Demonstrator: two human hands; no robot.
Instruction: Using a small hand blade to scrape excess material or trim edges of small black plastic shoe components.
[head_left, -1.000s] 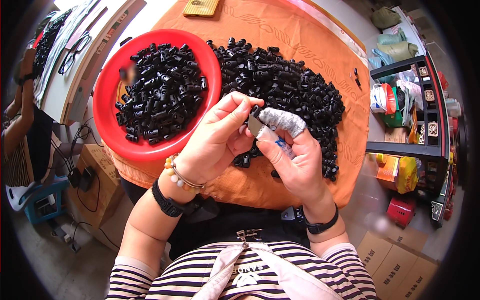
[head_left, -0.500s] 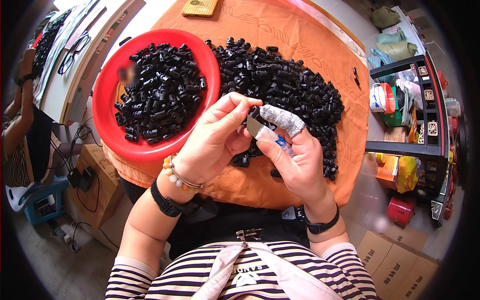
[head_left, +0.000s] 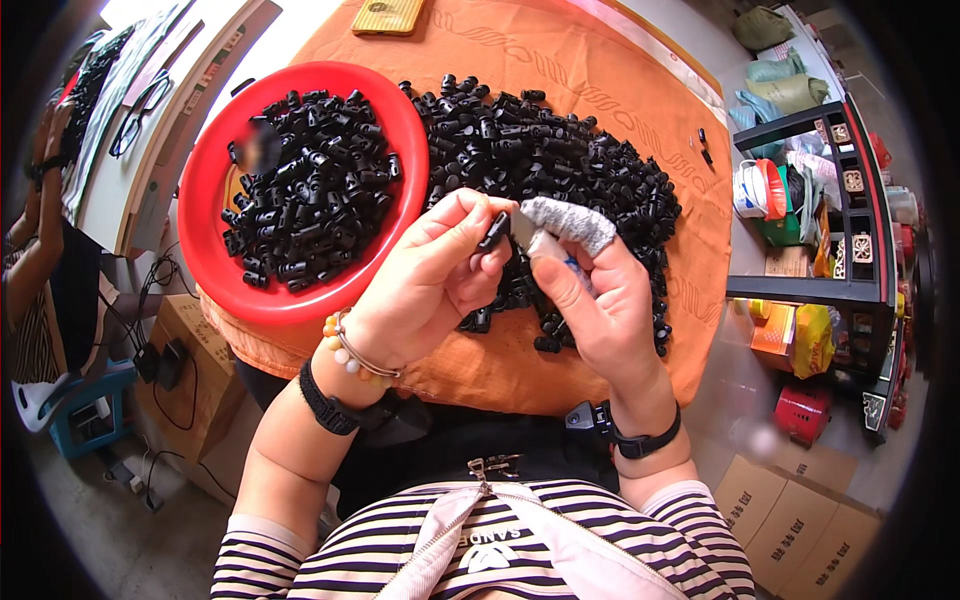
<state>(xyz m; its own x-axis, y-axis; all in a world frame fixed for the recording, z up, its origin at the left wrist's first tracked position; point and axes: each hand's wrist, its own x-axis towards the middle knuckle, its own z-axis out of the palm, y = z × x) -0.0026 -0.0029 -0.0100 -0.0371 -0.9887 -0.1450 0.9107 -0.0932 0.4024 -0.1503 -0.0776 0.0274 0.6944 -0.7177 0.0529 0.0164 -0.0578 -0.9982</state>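
A small black cylindrical plastic piece (head_left: 494,232), which looks like a cord lock, is pinched between the thumb and fingers of my left hand (head_left: 425,260). My right hand (head_left: 612,315) is closed around a short flat knife blade (head_left: 523,228) whose lower part is wrapped in white and blue. The blade's edge lies right beside the black piece; whether they touch I cannot tell. A grey knitted finger cover (head_left: 572,222) sits on my right index finger. Behind both hands spreads a heap of like black pieces (head_left: 560,150).
On the left a red basin (head_left: 197,225) holds many more black pieces. An orange cloth (head_left: 690,290) covers the table, with a yellow case (head_left: 388,15) at its far edge. A black shelf (head_left: 810,290) stands right, cardboard boxes (head_left: 790,525) below it. Another person's arm (head_left: 35,240) shows far left.
My left hand has turned the black piece so that its side now shows. The blade has tilted more upright and moved slightly right. The whole view has shifted a little.
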